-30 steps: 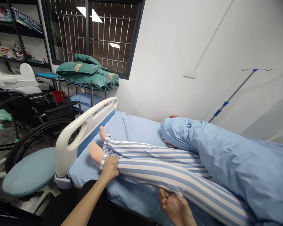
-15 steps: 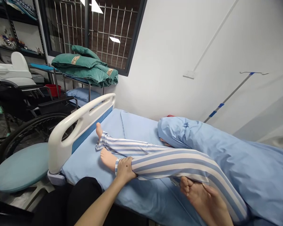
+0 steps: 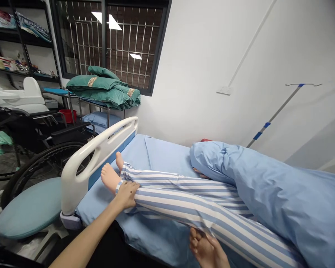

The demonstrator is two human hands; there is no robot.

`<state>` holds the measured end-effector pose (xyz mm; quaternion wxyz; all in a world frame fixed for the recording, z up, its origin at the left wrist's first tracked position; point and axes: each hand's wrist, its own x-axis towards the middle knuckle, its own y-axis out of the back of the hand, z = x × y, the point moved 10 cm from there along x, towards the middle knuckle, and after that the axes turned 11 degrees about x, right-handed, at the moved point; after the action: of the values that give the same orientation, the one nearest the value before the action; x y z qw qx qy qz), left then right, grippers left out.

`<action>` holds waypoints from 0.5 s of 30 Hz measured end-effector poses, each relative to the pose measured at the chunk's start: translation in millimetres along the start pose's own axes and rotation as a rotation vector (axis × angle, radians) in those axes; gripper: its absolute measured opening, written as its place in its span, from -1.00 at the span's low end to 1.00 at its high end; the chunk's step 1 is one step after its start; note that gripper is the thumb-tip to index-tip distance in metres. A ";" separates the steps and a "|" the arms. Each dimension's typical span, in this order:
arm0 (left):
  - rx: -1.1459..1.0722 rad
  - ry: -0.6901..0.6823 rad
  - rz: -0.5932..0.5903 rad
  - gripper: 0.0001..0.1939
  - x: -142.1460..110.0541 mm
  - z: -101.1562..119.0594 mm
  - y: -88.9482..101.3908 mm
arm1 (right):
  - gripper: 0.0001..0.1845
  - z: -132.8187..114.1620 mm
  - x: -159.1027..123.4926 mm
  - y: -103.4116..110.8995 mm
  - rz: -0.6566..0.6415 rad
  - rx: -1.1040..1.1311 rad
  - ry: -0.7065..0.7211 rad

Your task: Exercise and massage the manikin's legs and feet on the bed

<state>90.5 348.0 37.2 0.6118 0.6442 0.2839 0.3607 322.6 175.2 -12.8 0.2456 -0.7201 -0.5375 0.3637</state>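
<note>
Two legs in blue-and-white striped trousers lie along the bed, their bare feet near the footboard. My left hand (image 3: 127,193) is wrapped over the near leg (image 3: 178,203) just above the ankle, close to the near foot (image 3: 109,177). Palm upward, my right hand (image 3: 207,247) sits under the same leg around the knee, with curled fingers and the thumb against the striped cloth. The far leg (image 3: 167,178) rests on the blue sheet, its foot (image 3: 119,160) beside the near one. A blue quilt (image 3: 268,186) hides the upper body side.
The white footboard (image 3: 80,163) closes off the bed's left end. Beyond it stand a round stool (image 3: 30,208) and a wheelchair (image 3: 44,152). Green folded bedding (image 3: 106,89) is stacked below the window. A drip pole (image 3: 279,111) rises by the wall.
The near leg has straightened: its knee is lower and its foot has slid left toward the footboard. Both my hands have moved left with it, still at ankle and knee.
</note>
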 end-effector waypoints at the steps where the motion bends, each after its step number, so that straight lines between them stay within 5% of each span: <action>1: 0.032 -0.009 -0.004 -0.46 -0.4 -5.1 2.1 | -0.66 11.1 6.9 9.7 0.010 0.028 -0.010; 7: 0.184 -0.100 -0.056 -0.49 -4.6 -15.4 0.3 | -0.67 63.1 34.6 52.6 0.070 0.185 -0.071; 15: 0.248 -0.169 -0.058 -0.50 0.9 -10.4 33.5 | -0.68 64.4 37.9 57.2 0.084 0.215 -0.097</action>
<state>80.0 351.7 70.5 0.5593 0.7346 0.2922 0.2496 311.9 191.7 -104.8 0.2796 -0.6931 -0.4761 0.4635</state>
